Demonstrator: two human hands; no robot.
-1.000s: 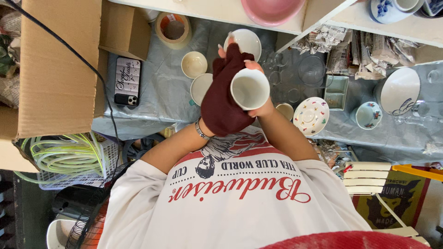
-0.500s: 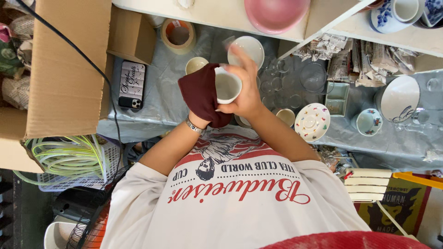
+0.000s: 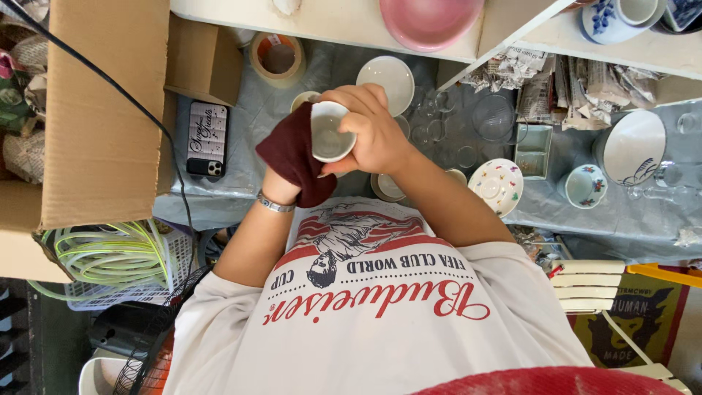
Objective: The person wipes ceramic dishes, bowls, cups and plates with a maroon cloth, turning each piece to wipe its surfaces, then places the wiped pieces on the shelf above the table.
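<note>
My right hand (image 3: 376, 135) is closed around a small white cup (image 3: 327, 133), held above the table with its mouth facing me. A dark red cloth (image 3: 292, 152) covers my left hand (image 3: 276, 192), which presses the cloth against the cup's left side; only the wrist with a silver bracelet shows. Directly beneath the cup, small cream bowls (image 3: 386, 186) stand on the grey-covered table (image 3: 241, 186).
An open cardboard box (image 3: 102, 110) fills the left, with a phone (image 3: 207, 139) and a tape roll (image 3: 276, 55) beside it. A white plate (image 3: 385, 77), glassware (image 3: 493, 117), a floral saucer (image 3: 496, 186), a floral cup (image 3: 585, 185) and a large plate (image 3: 632, 146) are spread rightward. A pink bowl (image 3: 428, 18) sits on the shelf.
The cup has moved leftward and my right hand now wraps further over it. The cloth has slid from behind the cup to its left side.
</note>
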